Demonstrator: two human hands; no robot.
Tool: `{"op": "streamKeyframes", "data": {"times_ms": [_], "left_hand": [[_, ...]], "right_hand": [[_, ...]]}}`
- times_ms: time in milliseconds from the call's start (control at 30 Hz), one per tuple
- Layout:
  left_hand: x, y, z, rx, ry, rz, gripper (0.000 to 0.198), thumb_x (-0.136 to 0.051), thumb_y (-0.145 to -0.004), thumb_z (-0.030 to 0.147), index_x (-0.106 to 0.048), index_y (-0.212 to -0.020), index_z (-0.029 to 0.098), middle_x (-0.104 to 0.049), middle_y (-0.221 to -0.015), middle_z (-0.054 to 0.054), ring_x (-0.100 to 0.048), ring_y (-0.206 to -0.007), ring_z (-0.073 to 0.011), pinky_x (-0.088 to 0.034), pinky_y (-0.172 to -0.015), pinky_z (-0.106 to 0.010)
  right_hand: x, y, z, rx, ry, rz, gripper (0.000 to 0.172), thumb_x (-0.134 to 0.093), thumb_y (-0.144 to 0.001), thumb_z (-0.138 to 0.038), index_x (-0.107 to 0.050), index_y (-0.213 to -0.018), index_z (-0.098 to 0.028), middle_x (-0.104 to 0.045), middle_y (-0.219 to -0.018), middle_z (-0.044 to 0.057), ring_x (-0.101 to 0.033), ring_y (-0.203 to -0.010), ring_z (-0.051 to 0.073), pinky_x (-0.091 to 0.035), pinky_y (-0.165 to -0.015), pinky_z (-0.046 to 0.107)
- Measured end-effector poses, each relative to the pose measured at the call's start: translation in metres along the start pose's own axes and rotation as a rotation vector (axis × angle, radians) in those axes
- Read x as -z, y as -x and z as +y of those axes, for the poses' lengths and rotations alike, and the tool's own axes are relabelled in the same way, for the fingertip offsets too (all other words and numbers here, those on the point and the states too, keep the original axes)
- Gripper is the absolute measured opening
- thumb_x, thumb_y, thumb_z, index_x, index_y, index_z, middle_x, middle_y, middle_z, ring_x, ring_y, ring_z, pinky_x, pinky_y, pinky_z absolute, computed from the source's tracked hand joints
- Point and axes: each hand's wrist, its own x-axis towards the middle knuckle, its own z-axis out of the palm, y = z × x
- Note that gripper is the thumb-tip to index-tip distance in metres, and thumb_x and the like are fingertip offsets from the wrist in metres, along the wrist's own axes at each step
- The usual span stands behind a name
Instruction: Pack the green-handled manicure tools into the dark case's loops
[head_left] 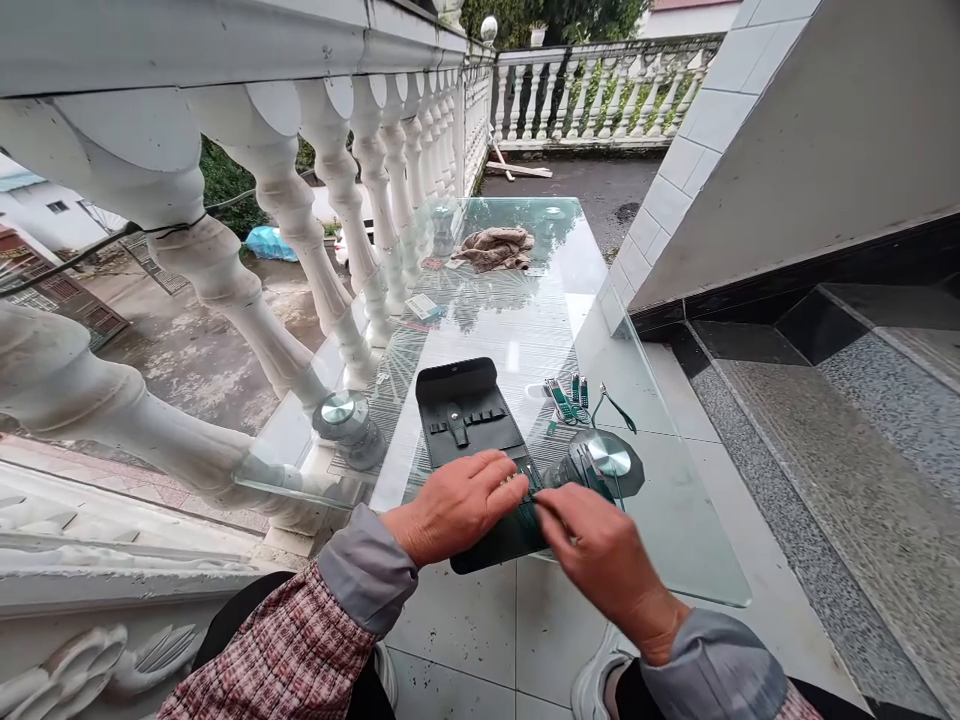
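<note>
A black manicure case (480, 400) lies unfolded on the glass table, with a row of small loops and a snap strap on its upper panel. My left hand (469, 500) lies across the lower panel, fingers together and closed on the case, near slim green-handled tools (529, 515) in it. My right hand (600, 545) is closed in a pinch at the case's right edge; its fingertips hide what they hold. Beyond it on the glass lie green nail clippers (561, 400), smaller clippers (580, 390) and green-handled nippers (616, 408).
The glass table (697, 540) has round metal discs (611, 457) over its legs. A crumpled brown cloth (495, 248) and a small card or box (424, 306) lie farther back. A white balustrade (285, 190) runs along the left; stone steps (810, 420) rise at the right.
</note>
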Motion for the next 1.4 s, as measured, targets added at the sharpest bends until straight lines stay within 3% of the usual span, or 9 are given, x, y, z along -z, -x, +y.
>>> {"op": "streamKeyframes", "data": {"times_ms": [100,200,367,567,767,933,1033,1200,1400], "left_hand": [[0.0,0.001,-0.004,0.136,-0.032,0.039,0.025,-0.032,-0.097,0.014,-0.048,-0.116,0.013,-0.056,-0.115,-0.011,-0.052,-0.106,-0.0182,-0.048,-0.089,-0.032],[-0.001,0.003,-0.008,0.145,-0.03,-0.061,0.021,-0.033,-0.096,0.012,-0.052,-0.105,0.013,-0.058,-0.106,-0.01,-0.054,-0.098,-0.0178,-0.05,-0.084,-0.03],[-0.003,0.005,-0.007,0.1,-0.008,-0.194,0.019,-0.036,-0.094,0.01,-0.054,-0.089,0.013,-0.058,-0.091,-0.007,-0.053,-0.085,-0.0171,-0.049,-0.077,-0.029],[-0.007,0.007,-0.005,0.061,-0.015,-0.269,0.021,-0.035,-0.094,0.011,-0.053,-0.083,0.014,-0.056,-0.086,-0.006,-0.049,-0.078,-0.0166,-0.047,-0.07,-0.028],[-0.01,0.007,-0.005,0.051,-0.023,-0.299,0.019,-0.037,-0.094,0.014,-0.052,-0.082,0.015,-0.056,-0.083,-0.006,-0.048,-0.075,-0.0174,-0.045,-0.065,-0.029],[-0.013,0.008,-0.005,0.062,-0.02,-0.287,0.019,-0.039,-0.094,0.017,-0.052,-0.081,0.016,-0.055,-0.082,-0.005,-0.049,-0.072,-0.0172,-0.044,-0.063,-0.029],[-0.014,0.008,-0.004,0.079,-0.036,-0.28,0.021,-0.039,-0.095,0.02,-0.05,-0.077,0.017,-0.055,-0.079,-0.004,-0.048,-0.069,-0.0168,-0.043,-0.059,-0.029],[-0.014,0.008,-0.003,0.111,-0.055,-0.296,0.02,-0.041,-0.095,0.022,-0.048,-0.077,0.017,-0.054,-0.079,-0.004,-0.049,-0.069,-0.0167,-0.041,-0.056,-0.028],[-0.009,0.006,-0.003,0.146,-0.048,-0.355,0.012,-0.044,-0.092,0.012,-0.048,-0.082,0.017,-0.055,-0.084,-0.003,-0.05,-0.072,-0.0158,-0.041,-0.056,-0.027]], "right_hand": [[0.011,0.001,0.025,-0.217,0.028,0.086,0.021,-0.048,-0.086,-0.027,-0.065,-0.092,-0.017,-0.067,-0.074,0.003,-0.059,-0.062,0.014,-0.043,-0.06,0.025],[0.018,0.004,0.046,-0.426,0.084,0.035,0.028,-0.047,-0.082,-0.033,-0.066,-0.096,-0.017,-0.06,-0.059,-0.001,-0.053,-0.05,0.013,-0.038,-0.051,0.026],[0.015,0.006,0.057,-0.538,0.14,-0.088,0.035,-0.045,-0.079,-0.034,-0.065,-0.102,-0.017,-0.059,-0.058,-0.001,-0.054,-0.053,0.016,-0.038,-0.053,0.027],[0.009,0.006,0.057,-0.496,0.198,-0.135,0.034,-0.046,-0.082,-0.033,-0.064,-0.106,-0.017,-0.062,-0.063,0.0,-0.055,-0.055,0.017,-0.038,-0.052,0.028],[0.013,0.004,0.042,-0.221,0.122,-0.013,0.025,-0.051,-0.086,-0.033,-0.06,-0.104,-0.018,-0.065,-0.087,0.006,-0.059,-0.079,0.02,-0.046,-0.069,0.031],[0.01,0.005,0.021,-0.016,-0.088,-0.258,0.021,-0.065,-0.08,-0.028,-0.057,-0.097,-0.022,-0.062,-0.093,0.005,-0.056,-0.089,0.02,-0.046,-0.077,0.032],[0.005,0.007,0.015,-0.058,-0.099,-0.373,0.021,-0.071,-0.074,-0.027,-0.055,-0.086,-0.022,-0.058,-0.085,0.003,-0.053,-0.081,0.019,-0.044,-0.069,0.031],[0.004,0.003,0.014,-0.191,-0.133,-0.44,0.02,-0.07,-0.073,-0.024,-0.051,-0.078,-0.022,-0.055,-0.08,0.0,-0.051,-0.075,0.016,-0.042,-0.065,0.029],[0.006,-0.003,0.013,-0.264,-0.163,-0.506,0.014,-0.064,-0.075,-0.023,-0.05,-0.075,-0.022,-0.055,-0.08,-0.001,-0.051,-0.075,0.015,-0.04,-0.065,0.028]]}}
